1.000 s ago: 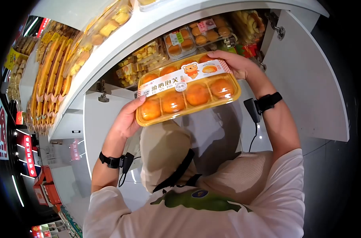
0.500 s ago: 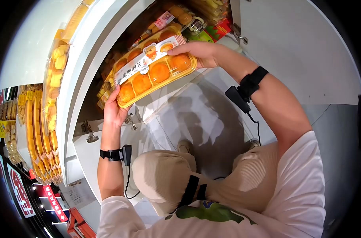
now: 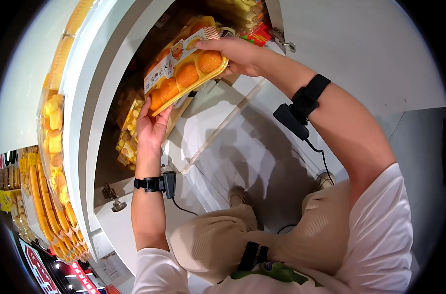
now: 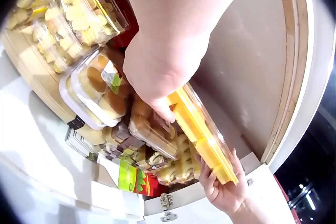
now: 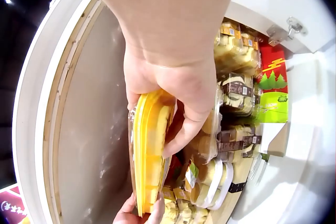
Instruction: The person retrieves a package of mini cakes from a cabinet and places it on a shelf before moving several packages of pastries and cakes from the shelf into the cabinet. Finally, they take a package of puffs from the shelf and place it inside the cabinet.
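Observation:
A yellow tray of round orange-brown buns [image 3: 187, 74] under a clear lid, with a white bear-printed label band, is held tilted in the mouth of a low cabinet. My left hand [image 3: 152, 128] grips its near left end, fingers under the edge. At the other end my right hand [image 3: 240, 55] holds on, thumb over the lid and fingers beneath. In the left wrist view the tray's yellow underside [image 4: 202, 137] shows between the two hands. Behind it, boxed buns [image 4: 100, 87] and clear packs of yellow pastries [image 4: 79, 19] stand on the cabinet's wooden shelf.
An open white cabinet door [image 3: 360, 59] stands at the right, its metal hinge [image 3: 284, 41] at the frame. The curved white cabinet edge [image 3: 93, 98] runs along the left. Beside the stacked packs lies a red-and-green box [image 5: 273, 85]. Outside, yellow pastry trays [image 3: 46, 210] are stacked.
The tray has moved from in front of my knees up and left into the cabinet opening, both hands still gripping it. It has tilted more steeply, and the head view has shifted.

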The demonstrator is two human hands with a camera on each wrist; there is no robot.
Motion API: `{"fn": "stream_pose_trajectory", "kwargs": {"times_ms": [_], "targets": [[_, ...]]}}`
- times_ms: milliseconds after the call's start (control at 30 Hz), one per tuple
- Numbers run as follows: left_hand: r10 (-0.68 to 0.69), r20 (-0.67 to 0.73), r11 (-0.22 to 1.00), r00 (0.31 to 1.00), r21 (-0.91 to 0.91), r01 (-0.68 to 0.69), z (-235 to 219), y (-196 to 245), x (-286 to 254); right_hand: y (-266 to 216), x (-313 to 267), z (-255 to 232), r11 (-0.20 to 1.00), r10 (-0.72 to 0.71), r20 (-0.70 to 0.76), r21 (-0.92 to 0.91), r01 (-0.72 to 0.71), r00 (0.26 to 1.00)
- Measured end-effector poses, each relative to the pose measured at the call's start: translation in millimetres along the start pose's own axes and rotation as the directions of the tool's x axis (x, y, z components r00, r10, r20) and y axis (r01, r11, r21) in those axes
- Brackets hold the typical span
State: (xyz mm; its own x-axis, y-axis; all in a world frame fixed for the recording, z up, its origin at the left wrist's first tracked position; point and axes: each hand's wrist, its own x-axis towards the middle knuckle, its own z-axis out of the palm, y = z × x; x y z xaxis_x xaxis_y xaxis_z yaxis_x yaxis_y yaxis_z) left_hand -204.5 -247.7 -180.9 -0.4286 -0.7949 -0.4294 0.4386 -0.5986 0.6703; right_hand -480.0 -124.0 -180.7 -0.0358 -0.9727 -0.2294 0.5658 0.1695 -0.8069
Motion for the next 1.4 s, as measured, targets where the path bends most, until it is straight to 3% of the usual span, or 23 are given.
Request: {"fn": "stream_pose_trajectory", "kwargs": {"times_ms": [67, 133, 200, 267, 333, 400, 567, 867, 967, 1067, 1133, 1167, 1233, 1400], "targets": [[0.014, -0.026, 1.000, 1.000, -0.004, -0.014, 7, 2, 18, 2, 9, -5, 0.992, -0.087, -0.035, 0.087, 0.089, 0.996], [0.124, 0.036, 0.992, 0.992, 0.001, -0.124, 16, 1, 34, 3, 13, -8, 0.982, -0.139, -0.072, 0.119, 0.147, 0.988], [0.135, 0.038, 0.991, 0.990, 0.001, -0.136, 21, 3, 53, 4, 18, -10, 0.984, -0.088, -0.174, 0.138, 0.112, 0.981], [0.138, 0.096, 0.990, 0.986, -0.052, -0.133, 17, 15, 85, 8, 18, -15, 0.983, -0.084, -0.193, 0.146, 0.113, 0.978], [0.175, 0.062, 0.984, 0.983, -0.055, -0.172, 25, 16, 113, 9, 16, -17, 0.988, -0.006, -0.200, 0.149, 0.037, 0.980], [0.291, 0.048, 0.957, 0.956, -0.002, -0.291, 30, 15, 137, 13, 10, -20, 0.989, 0.007, -0.209, 0.143, 0.023, 0.978], [0.257, 0.063, 0.965, 0.964, 0.040, -0.260, 31, 17, 180, 14, 6, -25, 0.991, 0.056, -0.228, 0.128, -0.027, 0.972], [0.277, 0.128, 0.958, 0.952, 0.044, -0.284, 37, 8, 202, 36, 16, -30, 0.985, 0.081, -0.247, 0.170, -0.039, 0.966], [0.298, 0.067, 0.941, 0.952, 0.148, -0.305, 24, 5, 217, 51, 23, -29, 0.975, 0.145, -0.227, 0.199, -0.100, 0.963], [0.246, 0.002, 0.948, 0.969, 0.209, -0.241, 15, 8, 225, 56, 35, -23, 0.965, 0.191, -0.195, 0.216, -0.147, 0.962], [0.271, -0.039, 0.924, 0.962, 0.290, -0.249, 25, 3, 210, 57, 41, -15, 0.961, 0.191, -0.163, 0.233, -0.151, 0.968], [0.278, -0.043, 0.921, 0.960, 0.294, -0.254, 29, 5, 204, 56, 44, -12, 0.960, 0.191, -0.154, 0.235, -0.152, 0.969], [0.240, -0.005, 0.853, 0.971, 0.479, -0.208, 27, 10, 196, 57, 50, -6, 0.961, 0.205, -0.204, 0.229, -0.157, 0.957], [0.201, 0.024, 0.828, 0.979, 0.529, -0.183, 21, 8, 173, 66, 67, 2, 0.956, 0.220, -0.184, 0.235, -0.175, 0.958]]}}
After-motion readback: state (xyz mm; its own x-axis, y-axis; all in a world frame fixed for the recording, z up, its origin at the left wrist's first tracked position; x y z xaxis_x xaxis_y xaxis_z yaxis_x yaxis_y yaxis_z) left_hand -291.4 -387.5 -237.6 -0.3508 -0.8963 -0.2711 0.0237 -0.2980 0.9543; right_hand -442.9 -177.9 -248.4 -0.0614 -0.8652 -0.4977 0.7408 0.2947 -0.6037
